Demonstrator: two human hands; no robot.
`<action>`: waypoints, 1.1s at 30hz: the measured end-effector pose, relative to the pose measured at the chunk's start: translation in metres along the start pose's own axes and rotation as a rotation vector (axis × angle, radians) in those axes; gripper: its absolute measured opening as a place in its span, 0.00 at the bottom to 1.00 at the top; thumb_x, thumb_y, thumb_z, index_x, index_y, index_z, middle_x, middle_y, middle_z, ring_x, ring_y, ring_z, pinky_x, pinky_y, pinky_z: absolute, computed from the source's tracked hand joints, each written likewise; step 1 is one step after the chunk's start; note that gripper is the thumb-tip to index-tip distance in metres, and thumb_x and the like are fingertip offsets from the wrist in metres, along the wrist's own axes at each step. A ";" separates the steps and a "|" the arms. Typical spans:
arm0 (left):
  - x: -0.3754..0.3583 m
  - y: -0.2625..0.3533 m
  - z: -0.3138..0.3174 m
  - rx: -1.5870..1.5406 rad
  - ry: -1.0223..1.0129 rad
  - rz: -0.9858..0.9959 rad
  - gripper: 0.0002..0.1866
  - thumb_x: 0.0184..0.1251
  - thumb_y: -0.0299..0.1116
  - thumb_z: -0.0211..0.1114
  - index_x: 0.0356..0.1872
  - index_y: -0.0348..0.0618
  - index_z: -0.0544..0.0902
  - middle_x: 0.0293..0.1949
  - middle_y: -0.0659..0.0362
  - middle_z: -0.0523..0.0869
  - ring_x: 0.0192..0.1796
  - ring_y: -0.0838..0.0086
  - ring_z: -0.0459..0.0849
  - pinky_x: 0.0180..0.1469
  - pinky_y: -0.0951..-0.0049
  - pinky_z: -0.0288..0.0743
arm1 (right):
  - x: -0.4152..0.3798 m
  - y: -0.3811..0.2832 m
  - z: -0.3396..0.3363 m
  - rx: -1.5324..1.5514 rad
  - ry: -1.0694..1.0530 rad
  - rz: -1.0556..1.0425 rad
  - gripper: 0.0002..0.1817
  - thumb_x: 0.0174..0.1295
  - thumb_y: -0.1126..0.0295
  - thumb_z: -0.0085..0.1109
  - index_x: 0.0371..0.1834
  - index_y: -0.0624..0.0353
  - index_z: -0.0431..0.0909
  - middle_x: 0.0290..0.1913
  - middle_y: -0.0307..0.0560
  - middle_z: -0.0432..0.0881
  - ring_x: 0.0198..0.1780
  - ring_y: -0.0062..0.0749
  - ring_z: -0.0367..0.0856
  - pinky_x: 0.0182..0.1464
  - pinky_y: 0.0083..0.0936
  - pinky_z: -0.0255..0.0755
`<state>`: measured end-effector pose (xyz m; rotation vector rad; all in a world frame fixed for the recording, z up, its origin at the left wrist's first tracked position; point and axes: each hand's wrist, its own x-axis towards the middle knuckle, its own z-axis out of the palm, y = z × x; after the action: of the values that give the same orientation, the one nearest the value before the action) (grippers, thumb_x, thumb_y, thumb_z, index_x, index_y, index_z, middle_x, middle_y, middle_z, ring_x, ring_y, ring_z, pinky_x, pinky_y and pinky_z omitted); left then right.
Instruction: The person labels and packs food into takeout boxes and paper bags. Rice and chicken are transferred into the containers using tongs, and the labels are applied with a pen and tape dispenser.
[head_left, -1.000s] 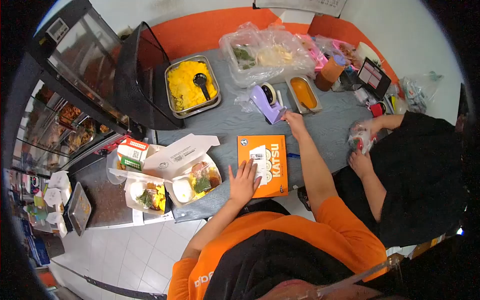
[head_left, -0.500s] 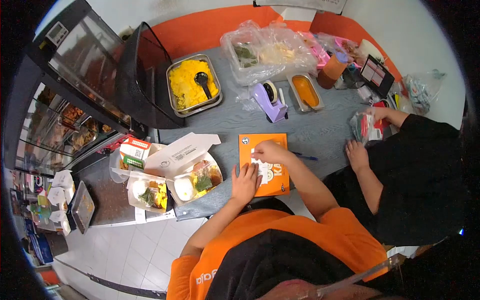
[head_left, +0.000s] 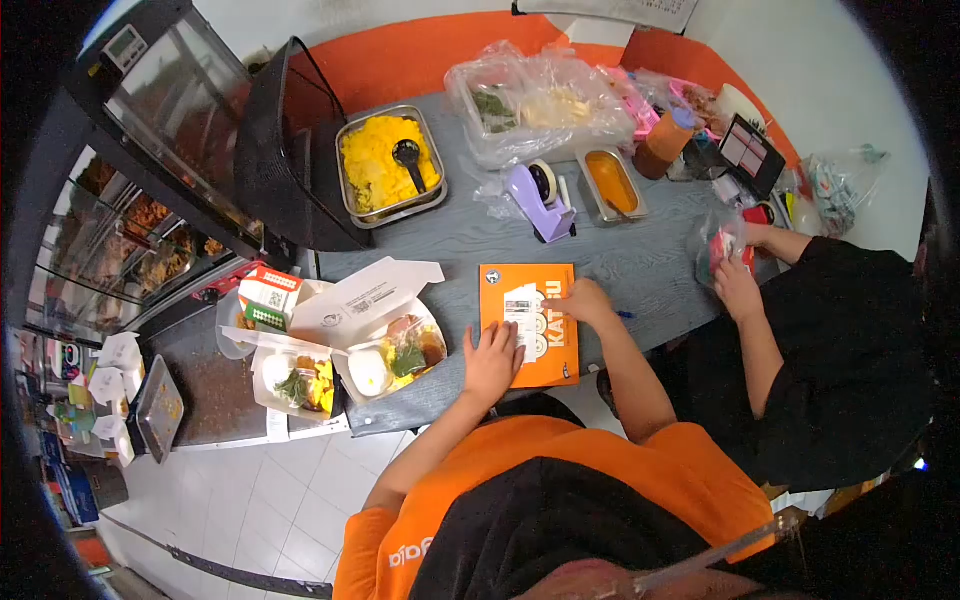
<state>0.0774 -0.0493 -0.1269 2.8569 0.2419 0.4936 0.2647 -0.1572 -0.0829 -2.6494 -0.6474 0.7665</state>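
An orange printed box (head_left: 552,366) lies flat at the front edge of the grey table, lettering on its face. A white paper label (head_left: 520,302) is on it, running lengthwise near the middle. My left hand (head_left: 490,362) rests over the box's left side, fingers spread, fingertips on the label's lower part. My right hand (head_left: 585,302) is at the box's right edge, its index finger stretched toward the label and nothing seen in it. Behind the right hand, a blue pen (head_left: 625,315) is partly hidden. To the left are two open takeaway boxes, one with rice and egg (head_left: 405,350), the other similar (head_left: 300,385).
A steel pan of yellow rice (head_left: 375,165) with a black ladle (head_left: 408,160), a purple tape dispenser (head_left: 540,205) and a sauce pan (head_left: 612,185) stand behind. At right, a co-worker's hands (head_left: 738,285) hold a plastic bag. A glass display case (head_left: 150,210) is at left.
My right hand has moved right, off the label's upper part toward the box's right edge. The co-worker's near hand has moved up from the table to the plastic bag.
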 end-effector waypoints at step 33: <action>0.003 0.017 0.010 -0.421 -0.270 -0.188 0.43 0.44 0.38 0.71 0.60 0.32 0.59 0.58 0.44 0.64 0.59 0.53 0.65 0.60 0.61 0.62 | -0.044 0.048 0.015 0.371 0.684 -0.303 0.10 0.60 0.76 0.47 0.44 0.67 0.68 0.42 0.56 0.68 0.44 0.45 0.70 0.48 0.35 0.65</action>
<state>0.0861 -0.0673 -0.1311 2.4234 0.3111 0.1016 0.2395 -0.2171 -0.0954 -2.1856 -0.6090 -0.1112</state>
